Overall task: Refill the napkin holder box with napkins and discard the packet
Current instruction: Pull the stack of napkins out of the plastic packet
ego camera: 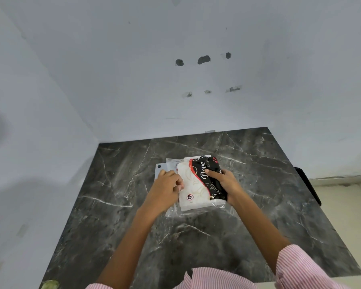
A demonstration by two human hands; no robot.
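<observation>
A plastic napkin packet point(196, 184), white with a black and red printed band, lies in the middle of the dark marble table point(133, 184). My right hand point(225, 184) grips its black right side, thumb on top. My left hand point(167, 186) pinches the packet's clear left edge with closed fingers. A pale, flat napkin holder box point(161, 168) with a dark dot at its corner shows under and behind the packet, mostly hidden by it and my left hand.
The table stands in a corner, with pale walls point(175, 80) at the back and left. A dark object point(306, 184) sits at the table's right edge, above a beige floor point(342, 205). My pink striped sleeves point(296, 265) fill the bottom.
</observation>
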